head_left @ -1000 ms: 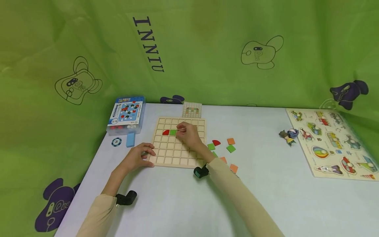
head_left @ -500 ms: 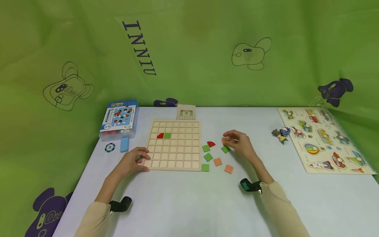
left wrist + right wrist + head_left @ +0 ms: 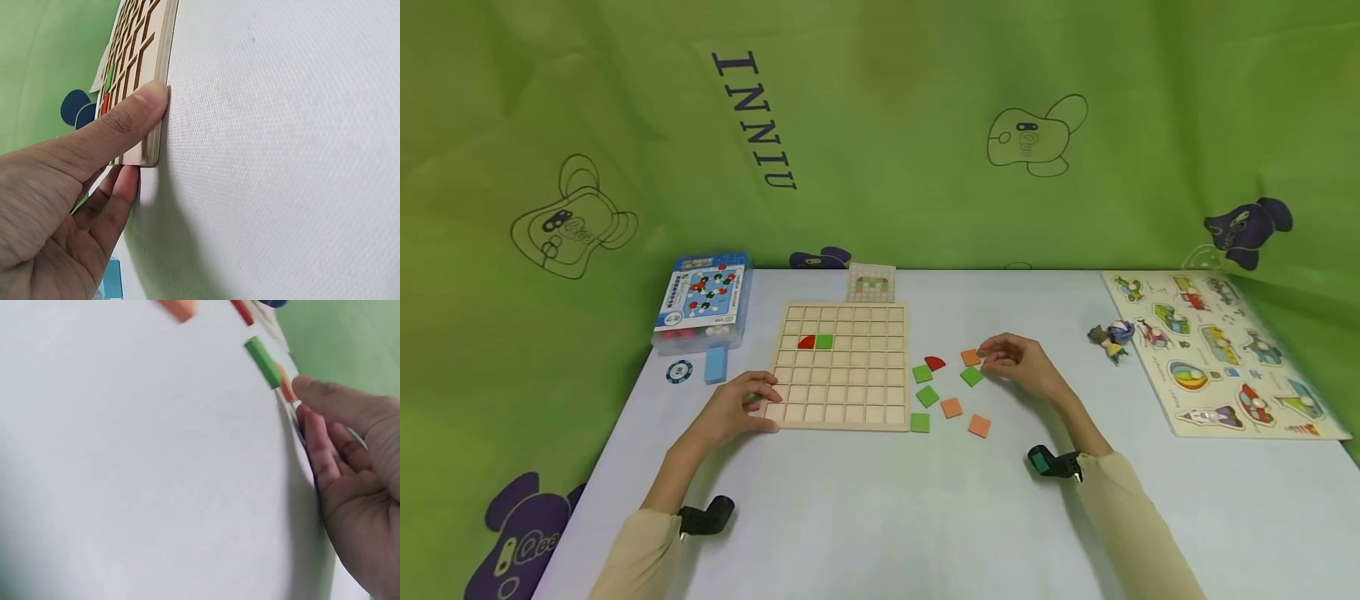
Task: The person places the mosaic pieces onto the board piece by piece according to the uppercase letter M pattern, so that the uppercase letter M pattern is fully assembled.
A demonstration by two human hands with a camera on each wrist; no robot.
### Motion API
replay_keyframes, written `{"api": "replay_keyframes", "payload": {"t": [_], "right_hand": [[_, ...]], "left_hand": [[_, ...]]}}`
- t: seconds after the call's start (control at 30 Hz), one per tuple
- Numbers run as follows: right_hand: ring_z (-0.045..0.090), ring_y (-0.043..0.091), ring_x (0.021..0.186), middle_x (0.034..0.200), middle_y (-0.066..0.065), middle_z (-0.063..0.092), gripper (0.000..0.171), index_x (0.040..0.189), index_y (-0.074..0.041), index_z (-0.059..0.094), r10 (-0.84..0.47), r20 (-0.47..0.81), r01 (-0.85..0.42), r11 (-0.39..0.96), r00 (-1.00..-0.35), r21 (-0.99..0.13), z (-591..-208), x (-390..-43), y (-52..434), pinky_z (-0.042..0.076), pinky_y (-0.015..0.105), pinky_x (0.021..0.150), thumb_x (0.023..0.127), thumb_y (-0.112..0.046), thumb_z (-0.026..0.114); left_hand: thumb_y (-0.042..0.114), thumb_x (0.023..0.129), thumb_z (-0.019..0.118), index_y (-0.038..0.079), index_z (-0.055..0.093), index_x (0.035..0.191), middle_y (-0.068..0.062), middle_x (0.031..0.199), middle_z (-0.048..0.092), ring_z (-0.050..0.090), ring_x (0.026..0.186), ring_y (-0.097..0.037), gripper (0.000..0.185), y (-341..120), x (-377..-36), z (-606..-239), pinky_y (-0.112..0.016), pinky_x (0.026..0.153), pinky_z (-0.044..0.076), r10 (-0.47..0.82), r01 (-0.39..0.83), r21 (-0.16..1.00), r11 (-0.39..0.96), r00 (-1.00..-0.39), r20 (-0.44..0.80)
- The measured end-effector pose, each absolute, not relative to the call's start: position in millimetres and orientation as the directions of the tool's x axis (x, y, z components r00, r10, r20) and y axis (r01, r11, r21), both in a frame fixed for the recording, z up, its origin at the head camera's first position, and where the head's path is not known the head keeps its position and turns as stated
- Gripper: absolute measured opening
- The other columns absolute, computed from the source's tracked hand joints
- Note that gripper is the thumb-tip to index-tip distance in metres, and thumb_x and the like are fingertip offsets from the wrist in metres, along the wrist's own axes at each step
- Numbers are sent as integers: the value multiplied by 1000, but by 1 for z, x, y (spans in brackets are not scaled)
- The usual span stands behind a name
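A square wooden grid board (image 3: 850,375) lies on the table, with a red quarter-circle tile (image 3: 807,342) and a green square tile (image 3: 823,342) side by side in its cells. My left hand (image 3: 735,408) grips the board's near left corner; in the left wrist view the thumb (image 3: 134,112) presses the near edge and fingers touch the side. Right of the board, my right hand (image 3: 1026,365) is beside an orange tile (image 3: 972,357) and a green tile (image 3: 972,377), fingers loosely bent. Nothing shows between its fingers; contact with the orange tile cannot be told.
Several loose green and orange tiles and a red quarter-circle (image 3: 935,363) lie right of the board. A patterned card (image 3: 872,283) sits behind it. At left are a boxed set (image 3: 702,304), a blue block (image 3: 716,365) and a round chip (image 3: 679,372); at right, figurines (image 3: 1111,342) and a picture puzzle (image 3: 1221,358).
My right hand has left the board, where it pinched something thin, and moved right to the loose tiles. It then drew slightly back from the orange tile. The left hand keeps its place.
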State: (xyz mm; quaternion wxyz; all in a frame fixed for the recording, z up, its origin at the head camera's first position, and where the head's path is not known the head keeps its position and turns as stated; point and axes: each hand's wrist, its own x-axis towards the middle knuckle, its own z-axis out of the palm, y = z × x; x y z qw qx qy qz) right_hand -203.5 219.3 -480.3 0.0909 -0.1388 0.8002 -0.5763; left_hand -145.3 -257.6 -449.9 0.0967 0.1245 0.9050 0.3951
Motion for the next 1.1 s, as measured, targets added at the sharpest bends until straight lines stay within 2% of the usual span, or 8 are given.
{"api": "replay_keyframes", "payload": {"t": [0.27,0.53,0.8,1.1], "right_hand": [[60,33,87,108,25,64,34,117,8,61,-321,102,-229,387,-942,-893,-482,-210,216,52,16,71,84,7,68],[57,21,78,100,11,69,23,107,-3,68,-375,86,-284,513,-923,-810,-478,-220,215,50,18,69,85,-4,72],[58,19,79,98,11,68,25,107,-1,67,-387,80,-278,490,-919,-826,-475,-218,212,51,17,71,83,-3,73],[59,18,77,97,13,69,23,103,0,67,-313,114,-269,516,-943,-813,-475,-216,205,50,15,68,82,-4,75]], "left_hand": [[2,67,85,2,69,93,-19,129,53,45,124,-37,31,-262,-144,-452,-43,92,51,293,144,738,659,-953,-76],[1,67,84,0,68,94,-19,129,52,44,124,-38,31,-259,-142,-451,-44,93,50,294,125,759,639,-952,-90],[1,67,84,-1,68,94,-21,130,51,44,124,-39,32,-259,-142,-451,-44,92,51,297,130,767,629,-951,-82],[3,68,84,-1,68,95,-21,130,51,44,124,-39,32,-257,-143,-447,-43,92,51,300,128,768,628,-950,-87]]}}
